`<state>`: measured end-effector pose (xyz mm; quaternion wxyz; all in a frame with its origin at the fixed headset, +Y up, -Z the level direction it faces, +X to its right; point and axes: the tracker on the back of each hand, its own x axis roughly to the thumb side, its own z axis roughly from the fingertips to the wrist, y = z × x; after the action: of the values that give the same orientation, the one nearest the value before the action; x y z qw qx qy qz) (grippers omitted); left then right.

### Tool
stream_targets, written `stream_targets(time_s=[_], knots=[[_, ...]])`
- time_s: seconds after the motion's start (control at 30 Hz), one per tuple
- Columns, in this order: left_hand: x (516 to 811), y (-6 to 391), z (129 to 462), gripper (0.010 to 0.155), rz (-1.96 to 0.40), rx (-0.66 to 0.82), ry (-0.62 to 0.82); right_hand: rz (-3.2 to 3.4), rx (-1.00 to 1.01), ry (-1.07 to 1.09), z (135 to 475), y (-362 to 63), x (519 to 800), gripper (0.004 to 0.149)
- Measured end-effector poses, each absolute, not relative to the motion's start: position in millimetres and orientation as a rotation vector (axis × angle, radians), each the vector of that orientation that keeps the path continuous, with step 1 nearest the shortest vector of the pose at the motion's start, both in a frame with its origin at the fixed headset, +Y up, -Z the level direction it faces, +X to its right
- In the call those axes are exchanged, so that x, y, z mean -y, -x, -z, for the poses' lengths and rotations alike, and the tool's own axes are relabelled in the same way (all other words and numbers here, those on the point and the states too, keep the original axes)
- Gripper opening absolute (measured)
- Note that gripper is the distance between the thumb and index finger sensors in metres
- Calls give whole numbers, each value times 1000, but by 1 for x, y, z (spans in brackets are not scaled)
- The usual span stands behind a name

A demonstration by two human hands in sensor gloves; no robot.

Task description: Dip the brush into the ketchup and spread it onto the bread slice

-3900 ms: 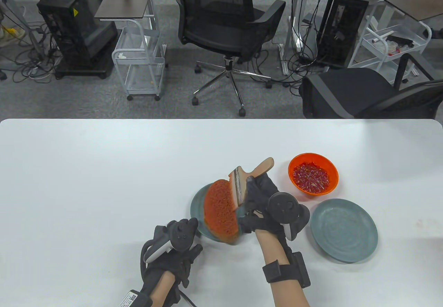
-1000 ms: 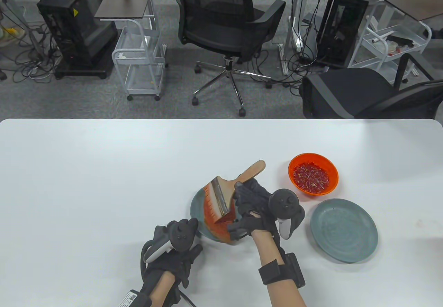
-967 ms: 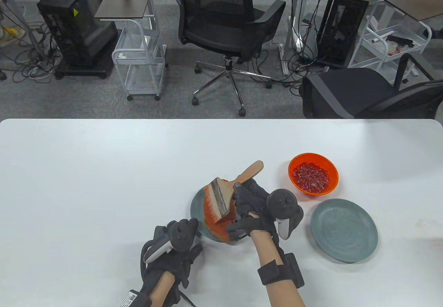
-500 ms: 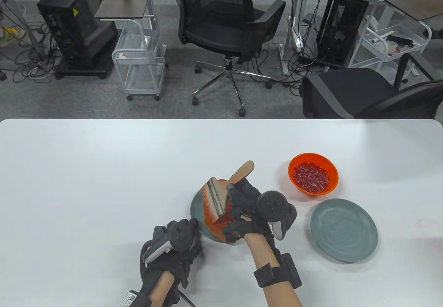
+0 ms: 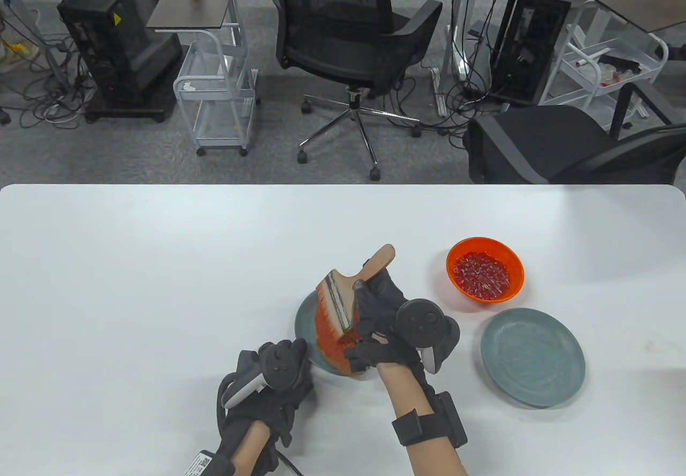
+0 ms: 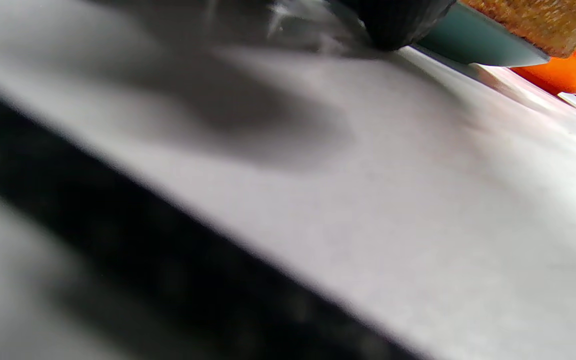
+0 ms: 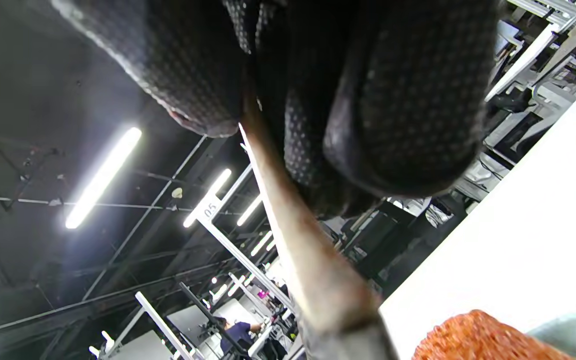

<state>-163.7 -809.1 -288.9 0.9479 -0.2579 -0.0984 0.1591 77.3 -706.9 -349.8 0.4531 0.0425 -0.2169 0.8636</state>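
While my right hand works over the near plate, this is how things lie:
Right hand: my right hand (image 5: 383, 315) grips the brush (image 5: 348, 288) with fingers wrapped round the wooden handle, which sticks up and away from me toward the far side of the table
Brush: its bristle end is pressed against the bread slice (image 5: 332, 336), tilted down to my left; in the right wrist view the handle (image 7: 288, 215) runs out from between my gloved fingers (image 7: 398, 100)
Bread slice: it sits on the left plate (image 5: 305, 326), red-orange across the top, with its brown crust showing at the near edge; part of it is hidden by my right hand
Left hand: my left hand (image 5: 268, 390) rests on the table (image 5: 134, 283) just beside the near-left rim of that plate; the tracker covers the fingers from above, so I cannot tell whether they are curled or spread, and the left wrist view only shows a dark fingertip (image 6: 398, 22) down by the plate rim (image 6: 473, 42)
Ketchup bowl: the orange bowl (image 5: 485, 272) with its red filling stands to the right of the brush, apart from it
Second plate: another grey-green plate (image 5: 532, 357) lies near the bowl, on my side of it
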Motion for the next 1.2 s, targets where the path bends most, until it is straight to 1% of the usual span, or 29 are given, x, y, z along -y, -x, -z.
stream_targets(time_s=[0.07, 0.17, 0.27, 0.33, 0.4, 0.47, 0.53, 0.6, 0.63, 0.67, 0.7, 0.8, 0.9, 0.97, 1.03, 1.17, 1.2], knots=[[809, 164, 289, 72, -324, 200, 525, -2171, 574, -85, 350, -82, 708, 54], [809, 163, 289, 72, -323, 200, 524, -2271, 733, -29, 349, -100, 704, 54], [809, 163, 289, 72, -322, 200, 524, -2354, 858, -7, 345, -105, 696, 54], [809, 163, 289, 72, -323, 200, 525, -2329, 855, -39, 343, -99, 693, 53], [809, 163, 289, 72, -323, 200, 526, -2227, 772, -67, 344, -91, 694, 53], [809, 163, 289, 72, -323, 200, 527, -2128, 615, -88, 347, -82, 701, 54], [809, 163, 289, 72, -324, 201, 526, -2132, 592, -95, 349, -79, 705, 54], [809, 163, 289, 72, -324, 200, 526, -2222, 661, -118, 349, -85, 703, 53], [809, 163, 289, 72, -323, 200, 526, -2316, 795, -133, 348, -92, 698, 53], [810, 163, 289, 72, -323, 200, 525, -2392, 870, -123, 347, -99, 692, 53], [810, 163, 289, 71, -323, 200, 525, -2389, 871, -108, 347, -102, 689, 52], [810, 163, 289, 72, -323, 200, 528, -2240, 801, -86, 349, -106, 690, 52], [810, 163, 289, 72, -323, 201, 529, -2053, 574, -57, 354, -94, 703, 52], [810, 163, 289, 72, -324, 202, 529, -2006, 496, -40, 354, -87, 708, 53], [810, 163, 289, 72, -324, 202, 530, -2047, 495, -34, 354, -86, 710, 52], [810, 163, 289, 72, -323, 203, 528, -2273, 769, -16, 350, -103, 699, 53], [810, 163, 289, 72, -323, 203, 528, -2285, 807, -7, 348, -107, 695, 53]])
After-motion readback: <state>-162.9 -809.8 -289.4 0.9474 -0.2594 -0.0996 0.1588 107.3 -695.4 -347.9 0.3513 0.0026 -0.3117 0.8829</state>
